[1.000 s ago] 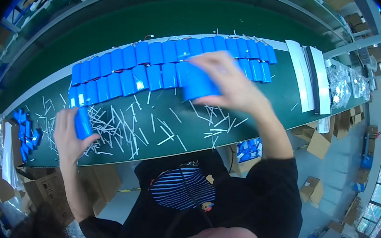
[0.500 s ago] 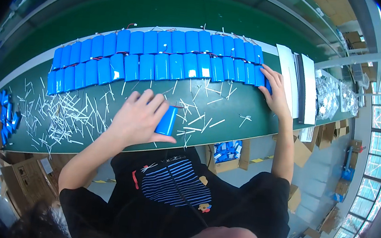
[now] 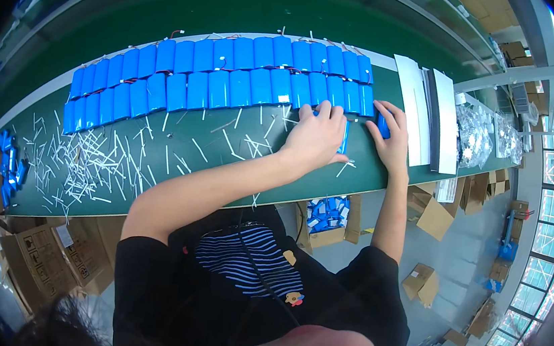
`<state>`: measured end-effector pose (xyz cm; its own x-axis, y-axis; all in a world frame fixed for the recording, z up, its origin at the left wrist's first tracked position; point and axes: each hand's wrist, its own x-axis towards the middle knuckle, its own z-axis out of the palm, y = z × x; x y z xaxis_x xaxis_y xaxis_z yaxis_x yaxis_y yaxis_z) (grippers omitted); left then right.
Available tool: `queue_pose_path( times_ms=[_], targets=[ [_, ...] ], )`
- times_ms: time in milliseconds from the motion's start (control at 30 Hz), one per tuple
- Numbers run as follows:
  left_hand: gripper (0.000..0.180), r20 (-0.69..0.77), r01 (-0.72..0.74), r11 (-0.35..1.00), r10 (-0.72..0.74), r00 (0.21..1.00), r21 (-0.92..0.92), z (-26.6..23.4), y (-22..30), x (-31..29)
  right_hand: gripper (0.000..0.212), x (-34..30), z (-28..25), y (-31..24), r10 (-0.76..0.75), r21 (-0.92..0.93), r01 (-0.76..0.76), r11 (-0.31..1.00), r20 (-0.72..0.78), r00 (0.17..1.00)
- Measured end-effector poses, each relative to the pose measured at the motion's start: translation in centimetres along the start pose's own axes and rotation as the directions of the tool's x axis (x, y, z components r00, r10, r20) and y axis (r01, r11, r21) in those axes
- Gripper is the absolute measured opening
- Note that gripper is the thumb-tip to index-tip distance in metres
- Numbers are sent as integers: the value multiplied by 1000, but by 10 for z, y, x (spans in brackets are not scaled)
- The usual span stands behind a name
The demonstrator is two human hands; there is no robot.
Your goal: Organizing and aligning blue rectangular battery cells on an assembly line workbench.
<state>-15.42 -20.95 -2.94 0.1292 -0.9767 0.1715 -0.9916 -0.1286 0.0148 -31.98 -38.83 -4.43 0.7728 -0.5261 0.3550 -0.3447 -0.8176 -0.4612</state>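
Observation:
Two long rows of blue battery packs [image 3: 198, 89] with thin wires and small white connectors lie side by side across the green table. My left hand [image 3: 318, 137] is closed over a blue battery pack, just in front of the rows' right part; only a strip of that pack shows past my fingers. Beyond the right end of the front row, my right hand [image 3: 392, 141] has its thumb and fingers around another blue pack [image 3: 382, 125], a small gap away from the row.
Thin white strips [image 3: 92, 164] are strewn over the table's left and middle. Loose blue packs [image 3: 9, 162] lie at its left end. White and dark flat panels [image 3: 441, 123] and clear plastic bags [image 3: 475, 140] are at the right. A carton of blue pieces [image 3: 327, 217] stands below the edge.
My left hand has carried its battery pack rightward and farther from me, toward my right hand. My right hand has come slightly nearer, with a pack now apart from the row's end.

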Motion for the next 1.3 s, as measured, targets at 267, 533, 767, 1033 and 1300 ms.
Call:
queue_pose_path(
  times_ms=[267,533,767,1033,1300],
  targets=[
    [83,-264,-237,971,221,939,-32,13,-31,-31,47,-28,-17,1,-21,-40,20,999,-2,1000],
    [75,-244,-341,895,275,930,-289,9,-59,-40,57,-38,-29,-3,4,327,3,945,-22,1000],
    [66,-264,-219,934,144,954,-283,18,-28,-20,52,-38,-18,-17,-96,383,38,923,133,987],
    [60,-343,-194,955,108,933,-226,26,-24,-9,33,-36,-16,-22,-61,266,60,962,-4,998],
    [51,-432,-342,911,220,874,-229,13,-31,-20,32,-53,-15,-14,-26,48,26,998,10,1000]
  ],
)
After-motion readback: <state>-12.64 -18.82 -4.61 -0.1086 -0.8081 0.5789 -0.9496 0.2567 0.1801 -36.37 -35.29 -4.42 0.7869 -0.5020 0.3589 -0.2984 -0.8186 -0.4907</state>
